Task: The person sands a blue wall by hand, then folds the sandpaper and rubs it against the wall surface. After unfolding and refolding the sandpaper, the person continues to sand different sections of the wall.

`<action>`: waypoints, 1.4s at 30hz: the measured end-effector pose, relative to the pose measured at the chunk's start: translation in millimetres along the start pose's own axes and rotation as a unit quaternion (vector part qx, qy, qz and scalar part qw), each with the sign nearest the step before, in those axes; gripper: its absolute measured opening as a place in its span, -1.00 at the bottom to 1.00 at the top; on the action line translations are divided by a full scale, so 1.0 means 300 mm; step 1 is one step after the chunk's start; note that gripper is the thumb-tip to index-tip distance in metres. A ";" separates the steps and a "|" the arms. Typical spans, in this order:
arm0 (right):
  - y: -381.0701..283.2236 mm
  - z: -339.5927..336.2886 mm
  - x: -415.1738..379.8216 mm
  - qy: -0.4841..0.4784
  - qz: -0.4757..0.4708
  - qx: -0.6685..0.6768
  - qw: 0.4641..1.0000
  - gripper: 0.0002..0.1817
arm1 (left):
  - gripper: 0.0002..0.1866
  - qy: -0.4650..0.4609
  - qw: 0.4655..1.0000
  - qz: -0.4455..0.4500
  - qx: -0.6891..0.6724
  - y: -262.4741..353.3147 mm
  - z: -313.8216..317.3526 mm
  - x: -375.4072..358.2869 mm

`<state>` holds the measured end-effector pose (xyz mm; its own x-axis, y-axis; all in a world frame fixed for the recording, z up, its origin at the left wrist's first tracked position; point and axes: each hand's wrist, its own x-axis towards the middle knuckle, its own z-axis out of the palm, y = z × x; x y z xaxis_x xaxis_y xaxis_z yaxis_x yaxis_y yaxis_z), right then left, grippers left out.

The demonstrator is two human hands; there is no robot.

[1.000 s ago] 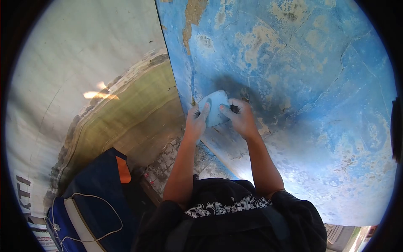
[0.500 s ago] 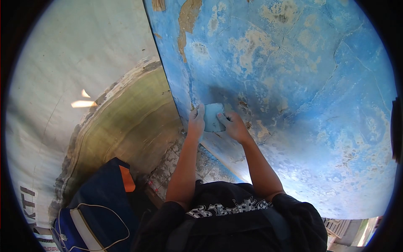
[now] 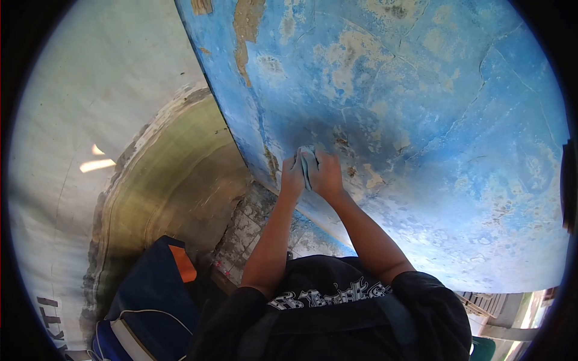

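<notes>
Between my two hands is a small piece of sandpaper (image 3: 307,161), blue-grey with dust and folded over so that its edges stand close together. My left hand (image 3: 291,177) grips its left side, fingers closed. My right hand (image 3: 328,174) pinches the right side, knuckles up. Pale blue dust coats the fingers of both. Just beyond them rises a blue wall (image 3: 433,120) with peeling paint, cracks and bare grey patches. A shadow falls on it around my hands.
On the left hangs a pale sheet (image 3: 78,90) with a stained, yellowish lower part (image 3: 162,174). A dark blue bag (image 3: 150,277) with an orange patch and a cord lies at lower left. Worn floor tiles (image 3: 250,225) show below my arms. Wooden slats (image 3: 484,304) appear at lower right.
The sandpaper was spread flat between my hands and is now folded. My hands have come together around it. The view has shifted slightly, with the wall edge further left.
</notes>
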<state>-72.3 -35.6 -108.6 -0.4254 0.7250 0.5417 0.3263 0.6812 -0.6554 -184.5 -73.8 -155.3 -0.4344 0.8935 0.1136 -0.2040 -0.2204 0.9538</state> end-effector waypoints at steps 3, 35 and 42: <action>0.030 0.027 -0.008 0.056 -0.029 -0.031 0.998 -0.69 | -0.47 0.004 1.000 0.006 -0.015 -0.010 0.009 0.005; 0.038 0.021 -0.058 0.059 0.182 0.023 0.981 -0.62 | -0.68 0.019 0.926 0.148 0.348 0.139 -0.109 -0.045; -0.007 -0.032 -0.046 -0.043 0.076 -0.061 0.994 -0.41 | -0.54 0.032 0.965 0.077 0.250 0.144 -0.078 -0.039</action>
<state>-59.1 -46.1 -109.7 -0.4318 0.8126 0.3914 0.4899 0.5757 -0.6547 -208.8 -102.8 -122.0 -0.4818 0.8361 0.2621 0.3088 -0.1179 0.9438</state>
